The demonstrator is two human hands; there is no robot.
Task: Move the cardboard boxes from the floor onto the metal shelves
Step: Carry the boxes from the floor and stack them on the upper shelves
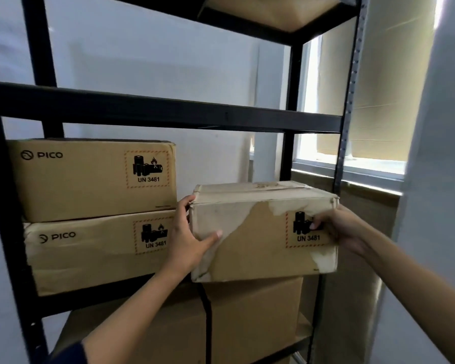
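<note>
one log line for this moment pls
stage: placing | hands: left hand, right hand grip worn box | spot: beside two stacked PICO boxes

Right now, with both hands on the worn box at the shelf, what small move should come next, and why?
Probably slide the worn, peeling cardboard box further back onto the black metal shelf. The left hand and right hand grip its ends, its front seems to overhang the edge, and free space shows beside the two stacked PICO boxes.
</note>
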